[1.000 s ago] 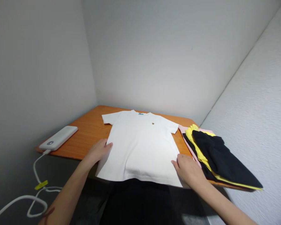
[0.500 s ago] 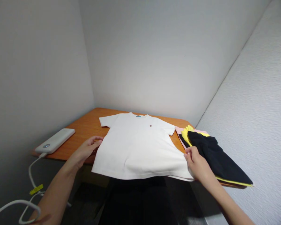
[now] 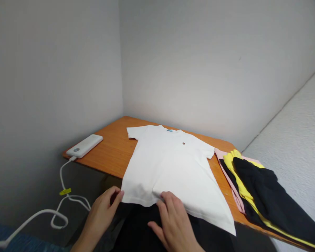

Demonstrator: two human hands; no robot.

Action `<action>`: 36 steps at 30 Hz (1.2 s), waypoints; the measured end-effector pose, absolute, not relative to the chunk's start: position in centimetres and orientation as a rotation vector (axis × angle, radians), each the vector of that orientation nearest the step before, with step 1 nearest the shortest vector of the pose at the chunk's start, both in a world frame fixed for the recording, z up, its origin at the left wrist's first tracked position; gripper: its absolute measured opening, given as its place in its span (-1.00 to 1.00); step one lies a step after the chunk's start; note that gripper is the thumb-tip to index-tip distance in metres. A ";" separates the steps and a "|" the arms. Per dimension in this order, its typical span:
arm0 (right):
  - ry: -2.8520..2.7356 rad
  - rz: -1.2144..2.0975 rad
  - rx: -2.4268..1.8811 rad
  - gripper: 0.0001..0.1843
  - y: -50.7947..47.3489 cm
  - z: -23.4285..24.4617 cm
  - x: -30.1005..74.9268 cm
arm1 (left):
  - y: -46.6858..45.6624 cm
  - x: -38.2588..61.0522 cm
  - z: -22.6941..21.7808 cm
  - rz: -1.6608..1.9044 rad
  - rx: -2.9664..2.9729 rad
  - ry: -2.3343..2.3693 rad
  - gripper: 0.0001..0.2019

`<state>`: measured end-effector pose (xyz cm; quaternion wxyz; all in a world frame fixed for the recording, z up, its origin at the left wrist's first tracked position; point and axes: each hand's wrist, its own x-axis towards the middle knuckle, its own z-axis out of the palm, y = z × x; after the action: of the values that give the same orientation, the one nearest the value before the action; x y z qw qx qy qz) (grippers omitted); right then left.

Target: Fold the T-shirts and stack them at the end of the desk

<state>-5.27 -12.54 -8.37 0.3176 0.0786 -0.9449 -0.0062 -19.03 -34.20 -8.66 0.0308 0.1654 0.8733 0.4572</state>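
Observation:
A white T-shirt [image 3: 170,164] lies spread front side up, its collar toward the back wall and its hem hanging past the table's near edge. It has a small dark emblem on the chest. At the hem's left corner, my left hand [image 3: 105,206] pinches the cloth between thumb and fingers. My right hand [image 3: 172,220] rests its fingertips on the middle of the hem, beside a small crease. Its thumb stands apart from the fingers, below the cloth.
On the wooden table [image 3: 112,150], a white power bank [image 3: 85,146] lies at the left with a white cable [image 3: 61,178] hanging down. Folded pink, yellow and black clothes [image 3: 267,189] are stacked at the right. Walls [image 3: 189,70] enclose the table.
My right hand has left the shirt's right side and moved left to the middle of the hem. My left hand has come down to the hem's left corner. The view has turned left.

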 end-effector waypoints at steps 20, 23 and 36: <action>-2.461 0.782 0.139 -0.79 -12.9 1.9 -12.7 | -30.2 -18.5 -7.2 1.385 0.764 3.097 -0.86; -2.592 0.898 0.274 -0.80 -11.9 3.3 -12.4 | -32.0 -19.2 -6.5 1.448 0.674 2.983 -0.91; -3.038 0.374 -0.022 -0.49 -4.4 -1.9 -34.7 | -34.3 -21.2 -7.3 1.635 0.502 3.008 -0.69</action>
<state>-34.75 -4.35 -1.94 0.0404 -0.0072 -0.9917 0.1222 -21.22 -34.35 -7.34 -0.1585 0.1433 0.8583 0.4666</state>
